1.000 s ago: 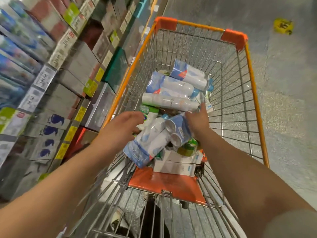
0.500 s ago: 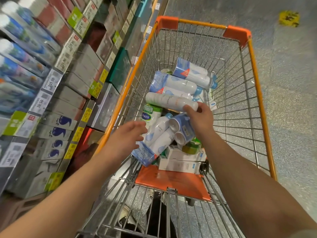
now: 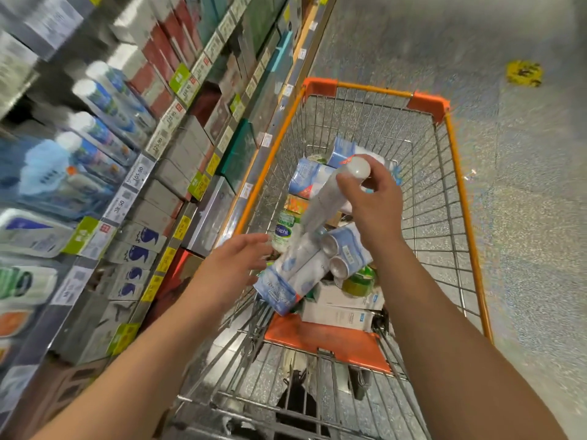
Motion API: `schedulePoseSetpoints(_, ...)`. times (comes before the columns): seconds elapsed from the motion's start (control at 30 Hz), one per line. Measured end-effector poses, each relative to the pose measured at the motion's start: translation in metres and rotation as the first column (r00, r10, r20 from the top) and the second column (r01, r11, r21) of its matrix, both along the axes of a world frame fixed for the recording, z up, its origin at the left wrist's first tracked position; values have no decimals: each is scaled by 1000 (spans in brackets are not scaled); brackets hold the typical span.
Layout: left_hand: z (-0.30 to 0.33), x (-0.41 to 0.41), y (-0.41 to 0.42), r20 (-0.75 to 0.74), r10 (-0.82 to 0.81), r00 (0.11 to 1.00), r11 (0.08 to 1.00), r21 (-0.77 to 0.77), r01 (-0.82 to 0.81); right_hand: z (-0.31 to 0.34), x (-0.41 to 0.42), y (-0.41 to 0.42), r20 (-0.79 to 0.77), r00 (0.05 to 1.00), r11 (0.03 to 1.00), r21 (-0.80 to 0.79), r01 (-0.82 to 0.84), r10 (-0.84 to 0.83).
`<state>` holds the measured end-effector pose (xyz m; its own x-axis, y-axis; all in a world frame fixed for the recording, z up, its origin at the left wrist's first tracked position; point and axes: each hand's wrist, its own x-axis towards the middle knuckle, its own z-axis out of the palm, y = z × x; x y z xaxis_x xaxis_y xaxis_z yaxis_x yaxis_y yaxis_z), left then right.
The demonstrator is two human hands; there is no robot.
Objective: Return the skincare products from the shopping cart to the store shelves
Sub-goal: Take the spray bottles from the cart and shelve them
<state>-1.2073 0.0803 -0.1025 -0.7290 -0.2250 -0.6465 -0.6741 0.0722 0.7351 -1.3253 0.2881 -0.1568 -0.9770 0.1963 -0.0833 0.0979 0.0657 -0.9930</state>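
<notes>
- Right hand (image 3: 376, 204): fingers and thumb curled round the capped upper end of a white can (image 3: 330, 195), lifted above the pile in the cart (image 3: 457, 198).
- Can: long axis tilted; rounded cap up and toward the cart's far end, base down and toward the left hand, over the near half of the cart. Its lower part is motion-blurred.
- Left hand (image 3: 236, 258): fingers loosely spread and holding nothing, over the cart's left rim, just beside the twin-pack (image 3: 295, 277).
- Twin-pack: two white cans in blue wrap, lying slanted in the near left part of the cart, caps toward the near left corner.
- Second pack (image 3: 346, 252): can bases facing up, just beside the twin-pack, under the right wrist.
- Further blue-wrapped packs (image 3: 309, 181): lying in the middle of the cart, toward its far end.
- Green-and-white bottle (image 3: 284, 231): near the left wall, beyond the left hand's fingertips.
- White boxes (image 3: 340, 314): stacked at the near end, against the orange seat flap (image 3: 324, 341).
- Shelves (image 3: 133, 185): along the cart's left side, bearing boxes, bottles and price tags; blurred.
</notes>
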Motion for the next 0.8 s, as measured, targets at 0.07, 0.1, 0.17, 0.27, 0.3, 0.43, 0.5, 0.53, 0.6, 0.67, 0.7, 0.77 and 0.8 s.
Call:
schedulePoseSetpoints(0.07,13,3,-1,-36,8,999,1000,3,-8,21,8,-2,-41,999,999,-28,-15,13)
schedulePoseSetpoints(0.1,20,4,0,-58,10,998,1000,7,-10,29,11,-2,-58,998,999,-37,-24,22)
schedulePoseSetpoints(0.17,34,4,0,-109,-7,994,1000,7,7,49,19,-5,-82,995,997,-59,-53,48)
schedulePoseSetpoints(0.27,58,2,4,-187,-71,980,997,-4,71,77,28,-11,-101,988,988,-87,-124,115)
schedulePoseSetpoints(0.3,64,1,5,-211,-79,974,997,-6,79,89,31,-15,-109,985,984,-103,-146,135)
schedulePoseSetpoints(0.43,87,3,13,-295,-108,950,993,17,118,131,45,-31,-163,969,963,-166,-211,184)
schedulePoseSetpoints(0.5,96,5,16,-312,-114,943,992,16,126,151,52,-38,-171,964,950,-206,-236,203)
schedulePoseSetpoints(0.53,100,7,17,-323,-113,940,992,21,127,161,54,-42,-172,962,944,-219,-246,211)
schedulePoseSetpoints(0.6,110,10,17,-328,-98,939,991,54,122,180,58,-49,-168,958,932,-244,-269,233)
schedulePoseSetpoints(0.67,120,15,18,-313,-98,945,990,71,126,196,61,-57,-154,954,913,-284,-292,257)
schedulePoseSetpoints(0.7,126,19,18,-311,-104,945,990,62,129,204,62,-61,-144,953,903,-308,-299,266)
schedulePoseSetpoints(0.77,131,26,14,-309,-78,948,992,66,104,218,64,-70,-135,947,882,-344,-322,293)
schedulePoseSetpoints(0.8,131,29,11,-301,-61,952,993,77,88,225,66,-75,-134,942,869,-362,-336,308)
